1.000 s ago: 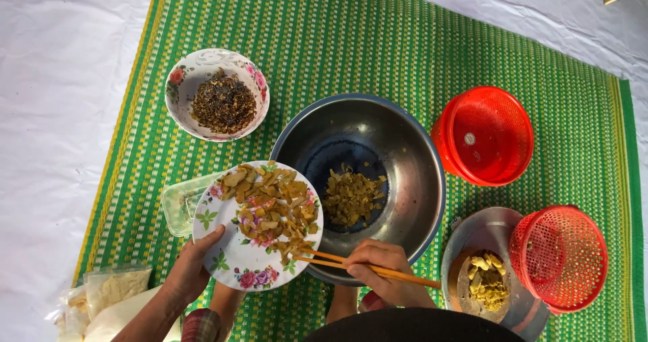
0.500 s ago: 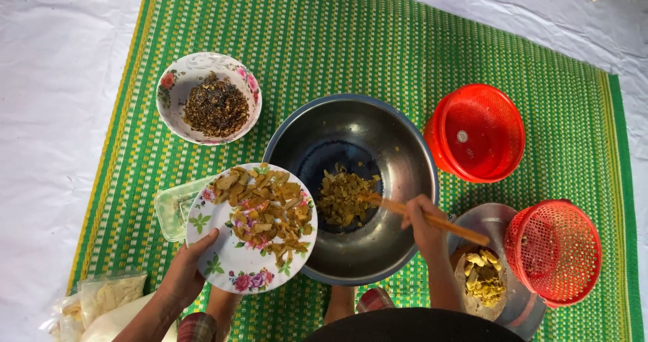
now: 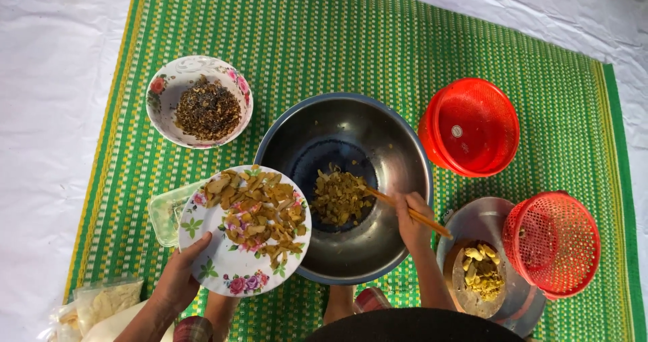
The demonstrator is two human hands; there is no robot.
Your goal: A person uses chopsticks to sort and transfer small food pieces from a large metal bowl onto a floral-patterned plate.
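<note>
My left hand (image 3: 177, 279) holds a flowered white plate (image 3: 223, 274) by its near edge, tilted over the rim of a large metal bowl (image 3: 378, 139). Brownish sliced food (image 3: 256, 210) is piled on the plate. My right hand (image 3: 412, 222) grips a pair of wooden chopsticks (image 3: 405, 210) whose tips reach into the bowl, touching a small heap of yellow-green food (image 3: 341, 197) at its bottom.
A flowered bowl of dark crumbly food (image 3: 206, 106) sits at the left on the green woven mat (image 3: 337, 38). Two red mesh baskets (image 3: 472, 126) (image 3: 553, 244) are at the right, beside a metal dish with yellow pieces (image 3: 480, 273). Plastic bags (image 3: 101, 301) lie at bottom left.
My right hand moved from the bowl's near rim to its right side, and the chopstick tips now point left into the food. The plate stays held over the bowl's left edge.
</note>
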